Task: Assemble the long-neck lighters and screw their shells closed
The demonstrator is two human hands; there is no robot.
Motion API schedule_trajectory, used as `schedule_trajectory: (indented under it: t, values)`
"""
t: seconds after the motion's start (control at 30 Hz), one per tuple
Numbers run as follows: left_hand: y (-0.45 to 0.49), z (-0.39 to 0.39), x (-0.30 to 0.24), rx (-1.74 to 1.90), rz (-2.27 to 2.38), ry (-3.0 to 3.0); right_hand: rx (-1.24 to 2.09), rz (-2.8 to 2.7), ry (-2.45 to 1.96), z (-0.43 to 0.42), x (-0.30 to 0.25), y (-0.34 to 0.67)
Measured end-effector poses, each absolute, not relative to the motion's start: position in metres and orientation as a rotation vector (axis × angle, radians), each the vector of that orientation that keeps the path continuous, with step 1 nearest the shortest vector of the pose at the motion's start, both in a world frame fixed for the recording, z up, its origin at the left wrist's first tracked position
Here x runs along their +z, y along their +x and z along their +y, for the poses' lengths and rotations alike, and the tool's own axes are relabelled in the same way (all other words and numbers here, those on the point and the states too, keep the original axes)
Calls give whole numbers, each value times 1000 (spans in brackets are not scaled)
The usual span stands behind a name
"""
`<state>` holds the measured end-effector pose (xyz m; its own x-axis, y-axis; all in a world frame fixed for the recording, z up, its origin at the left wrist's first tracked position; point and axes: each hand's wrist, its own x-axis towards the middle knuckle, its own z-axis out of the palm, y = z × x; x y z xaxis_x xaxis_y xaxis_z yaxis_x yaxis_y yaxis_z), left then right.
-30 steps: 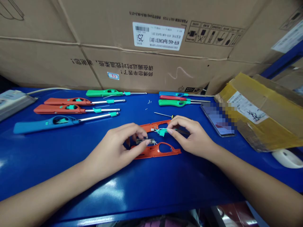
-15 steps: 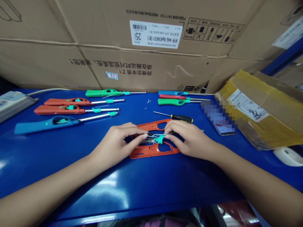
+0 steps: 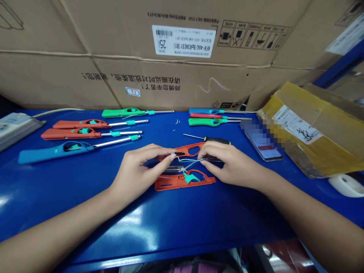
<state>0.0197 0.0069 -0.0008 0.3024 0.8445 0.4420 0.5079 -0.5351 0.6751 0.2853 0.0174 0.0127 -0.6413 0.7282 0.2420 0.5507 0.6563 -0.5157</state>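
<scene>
An orange gas lighter lies taken apart on the blue table. Its near shell half (image 3: 170,182) rests open side up, a teal trigger (image 3: 191,178) loose on it. The far shell half (image 3: 194,150) lies behind my fingers. Between the halves is a clear fuel tank (image 3: 174,169), joined to a thin pale tube. My left hand (image 3: 139,165) pinches a small black igniter (image 3: 179,154) with wires running rightward. My right hand (image 3: 227,163) is closed on the dark shiny lighter barrel (image 3: 212,158), where wires and tube meet; its fingers partly hide it.
Behind my right hand lies a screwdriver (image 3: 216,140). Several assembled lighters (image 3: 71,132) lie left, and more (image 3: 204,121) at the back right. Tiny white bits (image 3: 178,121) lie between. A phone (image 3: 264,146), taped carton (image 3: 313,129) and white object (image 3: 347,185) are right; a large box (image 3: 113,57) stands behind.
The black igniter and the wires have come away from the teal trigger, which now lies lower on the near shell half. Both hands stay near the same place, still closed.
</scene>
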Motion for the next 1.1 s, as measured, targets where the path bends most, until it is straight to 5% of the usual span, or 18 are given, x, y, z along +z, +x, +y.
schedule_trajectory:
  t: [0.47, 1.1]
  values:
    - [37, -6, 3, 1140, 1109, 1848, 948, -2273, -1069, 4, 17, 273]
    - [34, -10, -4, 651, 1051, 2411, 853, -2054, -1234, 8, 23, 279]
